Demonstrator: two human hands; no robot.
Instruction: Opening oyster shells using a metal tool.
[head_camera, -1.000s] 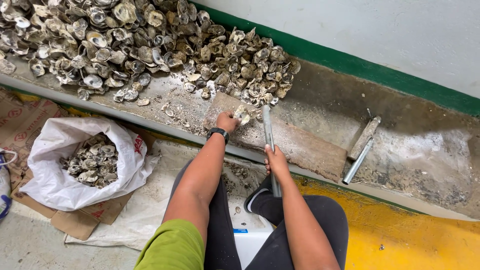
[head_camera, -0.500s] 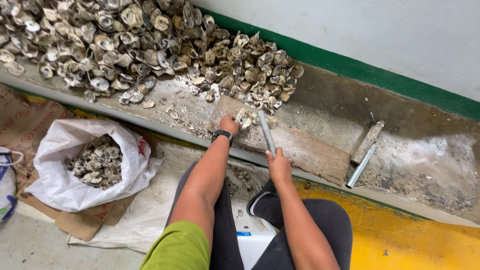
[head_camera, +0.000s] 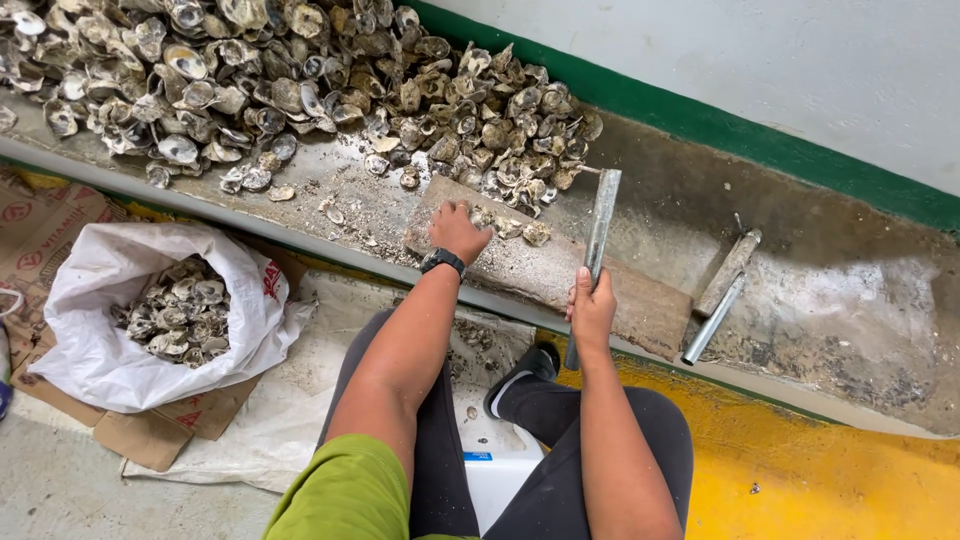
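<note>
1. The left hand (head_camera: 458, 230) presses fingers down on an oyster shell (head_camera: 487, 217) on the wooden board (head_camera: 540, 270).
2. The right hand (head_camera: 592, 310) is wrapped tight around a metal bar (head_camera: 598, 235), at 3 o'clock from the shell.
3. The big oyster pile (head_camera: 300, 90) lies at 11 o'clock.

White wall (head_camera: 800, 70) with green band (head_camera: 700, 125) — yellow floor (head_camera: 830, 480).

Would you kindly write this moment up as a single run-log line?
left hand: on oyster shells atop wooden board | right hand: grips metal bar, raised | white bag: holds shells
</note>
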